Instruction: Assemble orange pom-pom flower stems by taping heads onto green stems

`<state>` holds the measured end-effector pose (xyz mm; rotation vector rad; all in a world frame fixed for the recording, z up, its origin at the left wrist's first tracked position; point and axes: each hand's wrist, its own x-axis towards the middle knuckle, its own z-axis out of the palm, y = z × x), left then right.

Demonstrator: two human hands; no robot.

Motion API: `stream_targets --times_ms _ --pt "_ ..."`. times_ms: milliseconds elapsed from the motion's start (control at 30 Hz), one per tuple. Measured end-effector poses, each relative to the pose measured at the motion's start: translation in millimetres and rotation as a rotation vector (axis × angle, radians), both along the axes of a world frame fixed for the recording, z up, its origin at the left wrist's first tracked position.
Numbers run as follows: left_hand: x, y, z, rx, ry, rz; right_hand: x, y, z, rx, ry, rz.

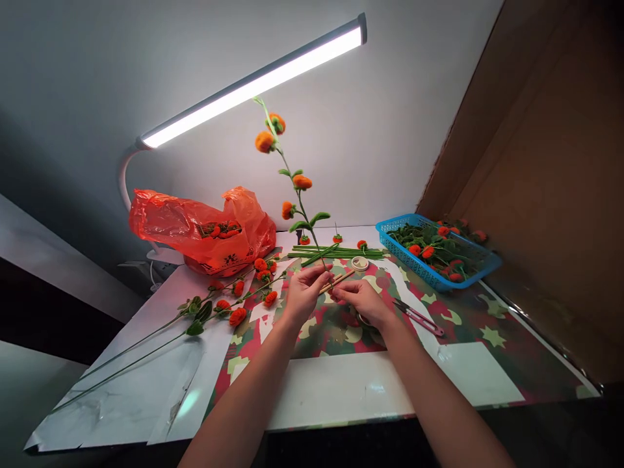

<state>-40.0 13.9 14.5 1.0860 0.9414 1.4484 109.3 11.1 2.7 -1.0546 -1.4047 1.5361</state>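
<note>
Upright between my hands stands a branch of fuzzy orange pompom-like pieces point(302, 182) and green leaves on a thin stem. My left hand point(304, 294) pinches its stem near the lower end. The fingers of my right hand point(363, 300) are closed at the bottom of the same stem; whether a strip of tape is also in them is too small to tell. Thin tan sticks point(347, 278) lie behind and between the fingers. A small white tape roll point(359, 263) lies just beyond my hands. Another round object shows partly under my right hand.
Green stems point(358, 252) lie at the back, near loose orange pieces point(361, 245). Pink-handled thread snips point(422, 318) rest at right, before a blue basket point(424, 270) of flowers. Left are two long flower branches point(195, 327) and a red plastic bag point(166, 224). A lamp point(258, 78) hangs overhead.
</note>
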Motion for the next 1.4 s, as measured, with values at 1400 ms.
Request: stream_targets --times_ms 1400 --pt "-4.4 6.0 -7.4 -0.187 -0.260 -0.234 2.4 -0.5 1.0 0.016 0.051 0.157"
